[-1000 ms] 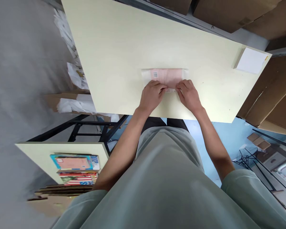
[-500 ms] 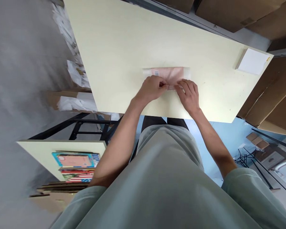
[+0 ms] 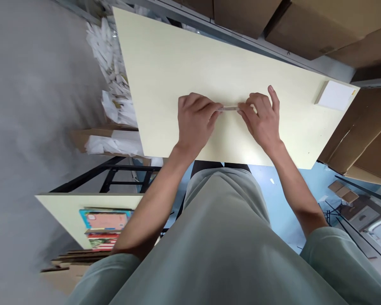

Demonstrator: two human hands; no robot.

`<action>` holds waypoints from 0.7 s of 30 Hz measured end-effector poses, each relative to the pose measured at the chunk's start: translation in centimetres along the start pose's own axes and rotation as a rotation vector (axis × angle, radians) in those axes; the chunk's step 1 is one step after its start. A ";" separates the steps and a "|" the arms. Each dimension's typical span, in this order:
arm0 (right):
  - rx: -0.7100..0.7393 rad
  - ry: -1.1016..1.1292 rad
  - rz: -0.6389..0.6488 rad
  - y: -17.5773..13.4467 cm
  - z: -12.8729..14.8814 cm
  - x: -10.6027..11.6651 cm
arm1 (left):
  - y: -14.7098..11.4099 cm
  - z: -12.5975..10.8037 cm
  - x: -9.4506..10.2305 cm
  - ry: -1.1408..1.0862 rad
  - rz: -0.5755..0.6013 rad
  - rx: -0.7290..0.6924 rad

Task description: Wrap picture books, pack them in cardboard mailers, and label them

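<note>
The person's left hand [image 3: 195,120] and right hand [image 3: 263,120] each pinch one end of a thin packet [image 3: 230,109] between thumb and fingers. The packet, seen edge-on as a narrow pale strip, is over the middle of the table [image 3: 171,59] (whether it touches the top cannot be told). One right finger sticks up. A white box [image 3: 335,95] lies near the table's right corner.

This place seems to be a storeroom or a packing workshop: large cardboard boxes [image 3: 244,17] stand along a metal shelf [image 3: 320,62], cardboard sheets [image 3: 82,257] are stacked near the plain cream worktable [image 3: 165,63], and the grey floor [image 3: 34,106] is bare.
</note>
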State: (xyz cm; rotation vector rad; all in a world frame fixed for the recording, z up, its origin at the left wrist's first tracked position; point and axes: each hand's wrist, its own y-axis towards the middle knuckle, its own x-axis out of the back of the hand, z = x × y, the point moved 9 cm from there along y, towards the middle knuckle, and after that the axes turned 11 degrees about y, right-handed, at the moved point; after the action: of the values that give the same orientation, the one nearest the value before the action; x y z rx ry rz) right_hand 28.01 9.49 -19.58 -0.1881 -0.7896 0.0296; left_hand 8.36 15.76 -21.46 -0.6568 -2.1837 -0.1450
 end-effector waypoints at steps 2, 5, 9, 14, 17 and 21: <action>0.033 0.024 0.016 2.2 1.1 0.6 | 0.2 1.1 1.7 -0.054 -0.005 0.043; 0.127 0.129 0.061 7.0 3.3 -0.3 | -0.2 3.6 4.3 -0.153 -0.037 0.166; 0.238 0.128 0.187 15.0 7.7 -5.6 | -1.4 9.3 6.3 -0.301 -0.102 0.392; 0.196 -0.060 0.396 23.9 13.3 -13.6 | -2.4 17.2 5.6 -0.437 -0.145 0.698; 0.125 -0.183 0.491 26.5 14.8 -16.4 | -2.6 19.3 6.2 -0.298 -0.142 0.818; 0.002 -0.324 0.424 26.6 15.0 -17.3 | -1.3 18.5 7.8 -0.052 -0.007 0.752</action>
State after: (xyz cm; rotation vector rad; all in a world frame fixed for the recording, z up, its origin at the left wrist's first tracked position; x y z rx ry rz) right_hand 6.38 36.37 -26.17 -0.3515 -1.0600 0.4707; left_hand -9.12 23.69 -27.48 -0.2200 -2.0699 0.6664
